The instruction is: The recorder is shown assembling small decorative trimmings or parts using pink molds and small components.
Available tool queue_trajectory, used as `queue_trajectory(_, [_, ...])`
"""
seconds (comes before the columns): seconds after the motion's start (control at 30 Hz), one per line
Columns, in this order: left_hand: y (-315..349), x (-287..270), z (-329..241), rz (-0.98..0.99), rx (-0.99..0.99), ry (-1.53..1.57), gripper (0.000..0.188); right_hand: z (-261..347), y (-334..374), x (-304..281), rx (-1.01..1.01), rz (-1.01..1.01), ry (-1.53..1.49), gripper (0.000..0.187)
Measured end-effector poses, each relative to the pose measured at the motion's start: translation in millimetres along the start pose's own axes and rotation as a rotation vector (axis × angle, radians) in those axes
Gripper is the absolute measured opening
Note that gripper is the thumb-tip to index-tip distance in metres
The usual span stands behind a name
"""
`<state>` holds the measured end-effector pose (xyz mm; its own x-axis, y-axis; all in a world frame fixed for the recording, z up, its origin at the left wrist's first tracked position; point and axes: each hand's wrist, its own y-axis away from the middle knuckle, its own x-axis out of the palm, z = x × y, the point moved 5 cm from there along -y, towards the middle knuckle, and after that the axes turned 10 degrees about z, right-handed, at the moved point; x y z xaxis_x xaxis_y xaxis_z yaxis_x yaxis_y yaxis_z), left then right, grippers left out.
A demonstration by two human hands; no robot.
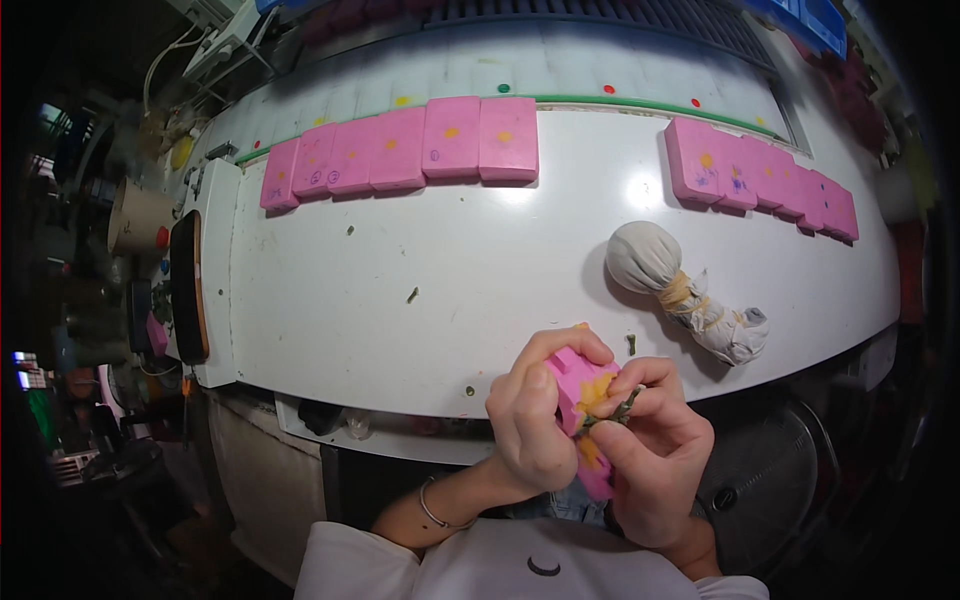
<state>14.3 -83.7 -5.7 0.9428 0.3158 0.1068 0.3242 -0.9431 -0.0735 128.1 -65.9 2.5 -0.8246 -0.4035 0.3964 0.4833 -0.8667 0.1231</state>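
Close to my body, at the table's front edge, my left hand (530,430) is wrapped round a small pink block (568,378) with yellow stains. The block is tilted, and part of it is hidden behind my fingers. My right hand (660,455) pinches a small dark green piece (627,403) between thumb and fingers, right against the block's yellow-stained side. Whether the green piece is still joined to the block I cannot tell. Just beyond my hands lies a green scrap (631,344) on the white table (400,270).
Rows of pink blocks with yellow spots stand at the back left (400,150) and back right (755,175). A grey-white cloth bundle (645,258) tied with tan bands lies to the right. A dark, long case (187,285) sits at the left edge; a round fan (765,470) stands below right.
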Motion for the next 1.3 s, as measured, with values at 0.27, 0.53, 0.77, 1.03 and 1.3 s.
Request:
queue_trajectory(0.27, [-6, -2, -4, -0.003, -0.024, -0.076, 0.046, 6, 0, -2, 0.006, 0.056, 0.073, 0.02])
queue_trajectory(0.53, [-5, -1, -3, 0.001, -0.033, -0.088, 0.046, 4, 0, -1, 0.013, 0.043, 0.101, 0.018])
queue_trajectory(0.77, [-8, -3, -3, 0.071, 0.078, -0.155, 0.037, 3, -1, -4, 0.076, 0.106, -0.023, 0.016])
queue_trajectory(1.03, [-13, -2, 0, 0.117, 0.054, -0.089, 0.035, 7, -2, -6, 0.059, 0.093, 0.093, 0.016])
queue_trajectory(1.3, [-13, 0, 1, 0.13, 0.106, -0.219, 0.035, 5, -1, -4, 0.099, 0.088, 0.116, 0.016])
